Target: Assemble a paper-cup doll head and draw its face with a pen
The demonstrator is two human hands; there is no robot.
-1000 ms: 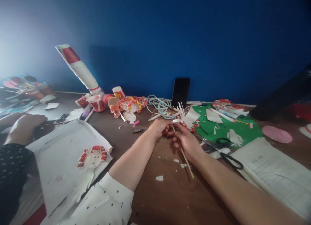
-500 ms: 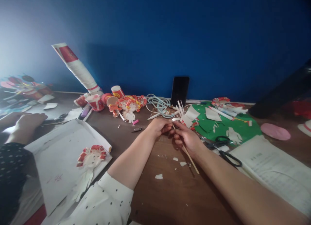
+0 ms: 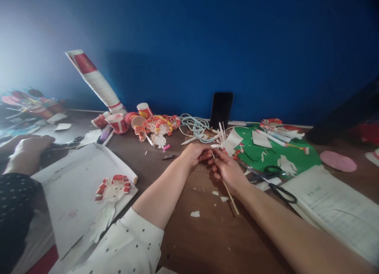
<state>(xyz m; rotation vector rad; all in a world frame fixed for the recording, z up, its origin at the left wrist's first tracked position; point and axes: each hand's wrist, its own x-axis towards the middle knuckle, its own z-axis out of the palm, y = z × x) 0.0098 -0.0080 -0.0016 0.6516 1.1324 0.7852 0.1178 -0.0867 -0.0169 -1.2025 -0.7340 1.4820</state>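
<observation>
My right hand (image 3: 231,171) is closed around a thin wooden stick (image 3: 231,199), whose lower end slants down over the table. At the stick's upper end a white paper strip (image 3: 216,146) curls between my fingertips. My left hand (image 3: 197,152) pinches the strip there, its fingertips close against those of the right. Just beyond them is a red and white paper cup cut into strips (image 3: 222,136), with several thin strips sticking up. The fingers partly hide where strip and stick meet.
Scissors (image 3: 280,191) and a booklet (image 3: 334,211) lie right, by a green sheet (image 3: 251,157). A phone (image 3: 221,110) leans on the wall near a coiled cable (image 3: 195,128). Left are paper cups (image 3: 118,123), a paper figure (image 3: 114,189) and another person's hand (image 3: 32,147).
The stick's lower end has swung slightly left and down. Both hands stay together at its top. The whole view has shifted slightly.
</observation>
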